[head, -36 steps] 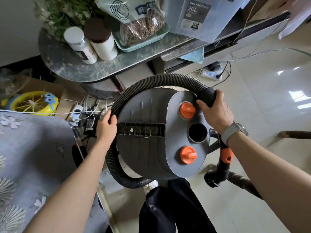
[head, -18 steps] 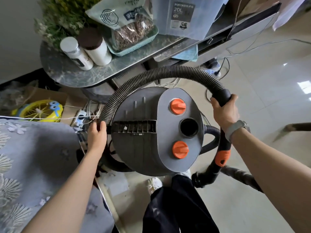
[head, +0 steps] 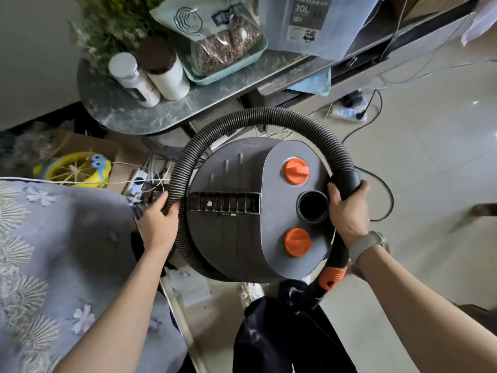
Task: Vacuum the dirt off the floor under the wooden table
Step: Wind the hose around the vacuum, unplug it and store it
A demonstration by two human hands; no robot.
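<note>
The vacuum (head: 255,211) sat on the floor directly before the person, its hose (head: 269,117) looping over the top. The right hand (head: 347,208) gripped the hose's black cuff beside the open inlet (head: 313,207), the nearer hand for plugging in. The left hand (head: 158,222) held the hose's far side.
</note>
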